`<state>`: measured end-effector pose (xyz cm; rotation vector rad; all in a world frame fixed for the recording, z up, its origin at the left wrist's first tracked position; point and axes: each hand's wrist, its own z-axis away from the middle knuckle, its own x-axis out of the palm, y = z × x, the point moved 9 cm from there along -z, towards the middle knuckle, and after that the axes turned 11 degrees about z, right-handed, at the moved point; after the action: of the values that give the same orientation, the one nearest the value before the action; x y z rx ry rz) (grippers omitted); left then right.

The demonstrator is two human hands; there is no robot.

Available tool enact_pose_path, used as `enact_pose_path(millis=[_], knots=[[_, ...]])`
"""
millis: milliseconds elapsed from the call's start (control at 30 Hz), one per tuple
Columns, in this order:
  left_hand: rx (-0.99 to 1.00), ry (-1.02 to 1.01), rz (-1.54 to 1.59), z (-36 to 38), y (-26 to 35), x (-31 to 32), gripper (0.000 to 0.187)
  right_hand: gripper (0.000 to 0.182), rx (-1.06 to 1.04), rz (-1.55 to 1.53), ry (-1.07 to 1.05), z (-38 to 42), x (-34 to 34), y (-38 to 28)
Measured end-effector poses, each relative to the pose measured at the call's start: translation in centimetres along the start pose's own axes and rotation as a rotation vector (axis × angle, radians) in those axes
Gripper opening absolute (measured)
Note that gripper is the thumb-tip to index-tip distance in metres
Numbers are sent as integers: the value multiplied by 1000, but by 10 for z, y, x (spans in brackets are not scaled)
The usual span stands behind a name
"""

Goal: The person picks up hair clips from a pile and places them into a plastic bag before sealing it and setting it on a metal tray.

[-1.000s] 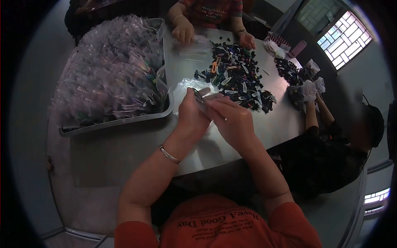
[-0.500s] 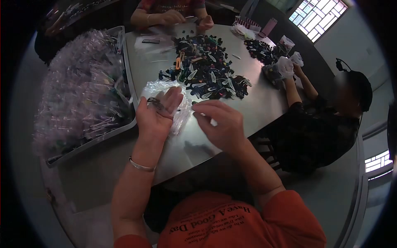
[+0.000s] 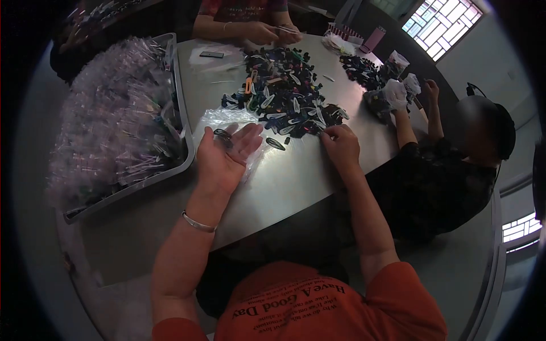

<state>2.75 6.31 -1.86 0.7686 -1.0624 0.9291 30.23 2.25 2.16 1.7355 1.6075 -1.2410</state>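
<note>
My left hand point(image 3: 223, 162) is turned palm up, fingers stretched out, with a dark snap hair clip point(image 3: 222, 134) lying across it near the thumb. Beneath its fingers is a stack of clear plastic bags point(image 3: 230, 117). My right hand point(image 3: 343, 146) reaches the near right edge of a heap of hair clips point(image 3: 284, 94), its thumb and fingertips pinched together; what is between them is hidden. Between my hands, a dark snap clip point(image 3: 275, 144) rests on the metal table point(image 3: 261, 199), beside a small black clip point(image 3: 287, 140).
A grey tub point(image 3: 185, 150) heaped with filled clear bags stands at my left. Across the table a person's hands point(image 3: 273, 34) hold something thin. A person in black point(image 3: 432, 176) sits at my right by plastic bags point(image 3: 392, 94) and more clips. A phone point(image 3: 211, 54) lies at the back.
My right hand has moved right, away from my left palm to the heap's edge. The dark snap clip between my hands now shows. The person at right has raised one hand.
</note>
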Motion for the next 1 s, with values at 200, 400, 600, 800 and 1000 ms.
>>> enact_pose_path(millis=[200,400,600,800,1000], knots=[[-27,10,13,7,-5,4,56,13,75,-425,-124,14,-33,-32],[-36,-13,-33,8,-9,5,57,6,-10,-739,-440,33,-67,-123],[-40,-116,-83,5,-10,9,57,10,-197,-481,-314,23,-58,-164],[-80,-188,-136,3,-20,8,53,10,-294,-299,-139,12,-43,-190],[-28,-126,-63,1,-9,6,55,10,-316,-538,80,15,-64,-186]])
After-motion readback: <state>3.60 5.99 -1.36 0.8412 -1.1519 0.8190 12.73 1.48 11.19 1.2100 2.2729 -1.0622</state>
